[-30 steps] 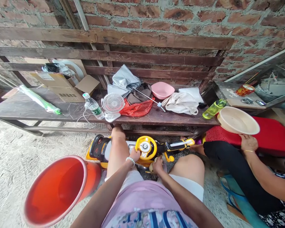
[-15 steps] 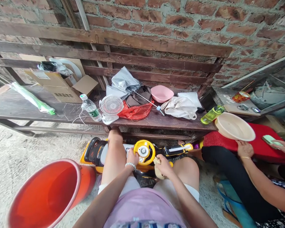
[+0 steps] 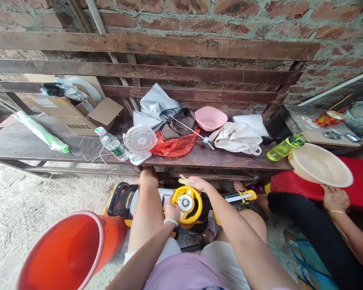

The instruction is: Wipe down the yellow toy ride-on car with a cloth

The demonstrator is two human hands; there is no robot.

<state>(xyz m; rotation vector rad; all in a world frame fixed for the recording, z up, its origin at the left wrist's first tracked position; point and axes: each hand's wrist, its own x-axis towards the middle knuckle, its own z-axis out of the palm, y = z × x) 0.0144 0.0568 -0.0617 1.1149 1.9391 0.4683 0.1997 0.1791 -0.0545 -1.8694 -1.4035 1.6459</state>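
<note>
A yellow and black toy ride-on car (image 3: 130,199) stands on the ground between my knees. My left hand (image 3: 171,210), with a white bead bracelet at the wrist, grips the left rim of its yellow steering wheel (image 3: 187,203). My right hand (image 3: 196,183) reaches forward above the wheel toward the bench edge, fingers closed on a small pale cloth or sponge (image 3: 184,180).
A dark wooden bench (image 3: 224,158) holds a water bottle (image 3: 110,143), small white fan (image 3: 140,139), red plastic bag (image 3: 174,146), pink bowl (image 3: 210,117), white cloth (image 3: 237,137), green bottle (image 3: 286,146) and cardboard box (image 3: 75,117). An orange bucket (image 3: 63,253) stands left. Another person at right holds a cream basin (image 3: 320,164).
My right hand rose from beside the steering wheel's lower right and moved forward over it with the pale cloth. The left hand stayed on the wheel. The view shifted slightly.
</note>
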